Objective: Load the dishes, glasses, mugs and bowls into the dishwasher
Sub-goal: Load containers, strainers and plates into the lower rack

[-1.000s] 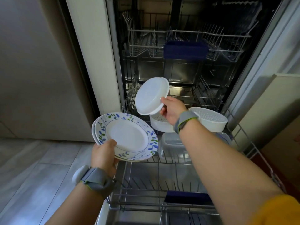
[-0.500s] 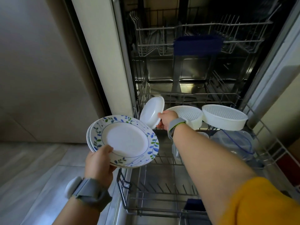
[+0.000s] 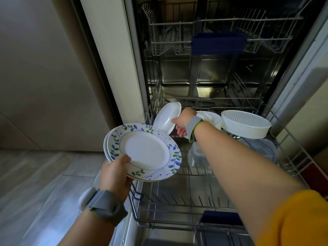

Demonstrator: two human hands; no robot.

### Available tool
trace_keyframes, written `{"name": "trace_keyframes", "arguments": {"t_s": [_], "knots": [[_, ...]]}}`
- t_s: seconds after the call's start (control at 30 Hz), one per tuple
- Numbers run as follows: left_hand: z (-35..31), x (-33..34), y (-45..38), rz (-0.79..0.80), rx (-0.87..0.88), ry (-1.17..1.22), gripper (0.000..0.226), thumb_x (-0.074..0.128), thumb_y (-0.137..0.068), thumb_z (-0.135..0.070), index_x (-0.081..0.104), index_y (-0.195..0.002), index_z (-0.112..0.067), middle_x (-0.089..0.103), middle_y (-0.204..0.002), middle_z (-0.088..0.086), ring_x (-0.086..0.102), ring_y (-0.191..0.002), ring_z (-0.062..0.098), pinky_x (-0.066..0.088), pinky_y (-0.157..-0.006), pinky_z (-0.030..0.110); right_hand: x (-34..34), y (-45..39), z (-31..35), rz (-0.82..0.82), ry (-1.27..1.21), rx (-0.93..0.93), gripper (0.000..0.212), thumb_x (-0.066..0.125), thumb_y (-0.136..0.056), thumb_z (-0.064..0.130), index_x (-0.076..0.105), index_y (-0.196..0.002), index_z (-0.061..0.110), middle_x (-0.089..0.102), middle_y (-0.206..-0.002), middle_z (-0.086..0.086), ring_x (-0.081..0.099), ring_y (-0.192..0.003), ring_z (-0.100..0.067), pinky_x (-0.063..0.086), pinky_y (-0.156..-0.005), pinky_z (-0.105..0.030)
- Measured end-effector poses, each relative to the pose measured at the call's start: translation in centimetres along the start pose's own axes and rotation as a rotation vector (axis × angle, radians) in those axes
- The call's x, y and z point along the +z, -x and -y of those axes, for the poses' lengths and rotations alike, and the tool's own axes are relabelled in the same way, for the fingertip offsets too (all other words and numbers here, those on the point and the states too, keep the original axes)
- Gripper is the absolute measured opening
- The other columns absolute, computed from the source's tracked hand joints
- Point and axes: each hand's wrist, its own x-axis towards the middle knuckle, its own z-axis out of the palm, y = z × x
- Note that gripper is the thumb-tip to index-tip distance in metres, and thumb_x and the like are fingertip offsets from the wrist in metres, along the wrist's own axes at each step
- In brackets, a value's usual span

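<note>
White bowl [image 3: 167, 118] standing on edge, tilted, at the rear left corner of the pulled-out lower rack [image 3: 177, 223]; its open face is pointing left and toward the camera, its base toward the right, so its flat plane is running roughly front to back along the rack's left wall. The right hand [image 3: 182, 124] is gripping the bowl by its lower right rim, fingers curled behind the rim, thumb side up; this grip is lying to the right of and just below the bowl's middle. Whether the bowl's lower edge is already resting on the wires cannot be told, since the plates are hiding it.

Just right of that hand, a perforated white bowl [image 3: 212, 118] and a white strainer dish [image 3: 245, 124] are sitting upside down near each other; a clear plastic box [image 3: 197, 157] is lying beneath the forearm.

The left hand [image 3: 117, 173] is gripping a stack of leaf-patterned plates [image 3: 145, 150] by the near rim, thumb on top, holding them tilted above the rack's left front side, just in front of the bowl. The upper rack [image 3: 221, 38] is sitting inside the dishwasher, well above.

Judgement: the right hand is the nearer one and is setting the bowl between the tines; the plates are waiting their turn, and the bare tines in the front half look like their likely place
</note>
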Motion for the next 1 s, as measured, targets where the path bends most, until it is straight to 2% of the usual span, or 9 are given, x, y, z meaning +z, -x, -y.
{"name": "trace_keyframes", "arguments": {"t_s": [0.07,0.23,0.33,0.43,0.6,0.73,0.83,0.9,1.0], "knots": [[0.2,0.1,0.1,0.024,0.002,0.013,0.011,0.052,-0.092,-0.005,0.049,-0.097,-0.014,0.06,-0.096,0.013,0.062,-0.076,0.024,0.056,-0.067,0.034,-1.2,1.6,0.4,0.032,0.085,0.005,0.043,0.052,-0.099,0.028,0.05,-0.066,0.0,0.048,-0.034,-0.008,0.041,-0.02,-0.014,0.032,-0.029,-0.01],[-0.1,1.2,0.1,0.105,0.036,0.131,0.022,0.048,-0.09,-0.001,0.059,-0.099,-0.018,0.067,-0.113,0.017,0.067,-0.095,0.033,0.053,-0.09,0.051,-3.9,5.0,-0.7,0.161,0.451,-0.036,0.054,0.059,-0.089,0.053,0.058,-0.095,0.0,0.066,-0.082,-0.017,0.062,-0.054,-0.023,0.05,-0.049,-0.024],[0.1,2.6,0.3,0.189,0.025,0.143,0.028,0.046,-0.091,0.001,0.061,-0.105,-0.018,0.068,-0.115,0.016,0.064,-0.106,0.036,0.049,-0.096,0.054,-4.7,6.5,-2.1,0.178,0.352,-0.062,0.045,0.063,-0.09,0.043,0.061,-0.103,0.0,0.067,-0.077,-0.015,0.063,-0.049,-0.016,0.048,-0.046,-0.021],[1.0,3.6,0.3,0.19,0.016,0.116,0.034,0.051,-0.088,0.004,0.062,-0.118,-0.011,0.07,-0.109,0.016,0.069,-0.093,0.032,0.056,-0.083,0.05,-5.3,7.3,-3.6,0.09,0.239,-0.071,0.031,0.068,-0.09,0.029,0.062,-0.098,-0.001,0.066,-0.07,-0.015,0.06,-0.039,-0.01,0.046,-0.037,-0.018],[2.5,4.0,0.4,0.125,0.032,0.061,0.033,0.061,-0.088,-0.001,0.062,-0.12,-0.007,0.072,-0.091,0.009,0.071,-0.066,0.02,0.06,-0.062,0.036,-6.7,8.9,-4.4,-0.078,0.202,-0.104,0.022,0.068,-0.09,0.021,0.059,-0.082,0.003,0.066,-0.073,-0.015,0.064,-0.047,-0.02,0.056,-0.045,-0.028],[2.5,3.4,0.2,0.084,0.017,0.077,0.029,0.058,-0.094,-0.015,0.06,-0.123,-0.009,0.072,-0.096,0.009,0.071,-0.063,0.017,0.059,-0.054,0.034,-7.5,10.1,-2.5,-0.198,-0.084,-0.287,0.016,0.059,-0.091,0.007,0.055,-0.077,0.014,0.058,-0.068,-0.009,0.055,-0.05,-0.02,0.043,-0.037,-0.023],[2.0,2.9,0.0,0.039,0.031,0.052,0.026,0.051,-0.097,-0.022,0.058,-0.119,-0.011,0.07,-0.096,0.011,0.068,-0.062,0.02,0.053,-0.044,0.026,-8.0,11.2,-0.1,-0.359,-0.061,-0.423,0.008,0.056,-0.083,0.0,0.057,-0.075,0.001,0.045,-0.058,-0.015,0.046,-0.042,-0.022,0.037,-0.037,-0.022],[1.8,2.7,-0.2,-0.003,0.081,0.005,0.024,0.051,-0.093,-0.022,0.059,-0.113,-0.012,0.069,-0.095,0.011,0.067,-0.071,0.026,0.055,-0.051,0.028,-8.2,12.4,1.6,-0.473,0.156,-0.512,0.01,0.053,-0.077,0.001,0.054,-0.073,-0.008,0.039,-0.06,-0.017,0.043,-0.05,-0.025,0.034,-0.043,-0.026],[1.3,2.1,-0.2,-0.041,0.167,-0.085,0.015,0.052,-0.08,-0.024,0.061,-0.093,-0.024,0.069,-0.101,0.012,0.067,-0.093,0.034,0.057,-0.079,0.046,-8.2,14.6,3.6,-0.526,0.532,-0.528,0.024,0.048,-0.08,0.002,0.037,-0.059,0.004,0.032,-0.057,-0.009,0.033,-0.052,-0.022,0.021,-0.045,-0.026]]}}
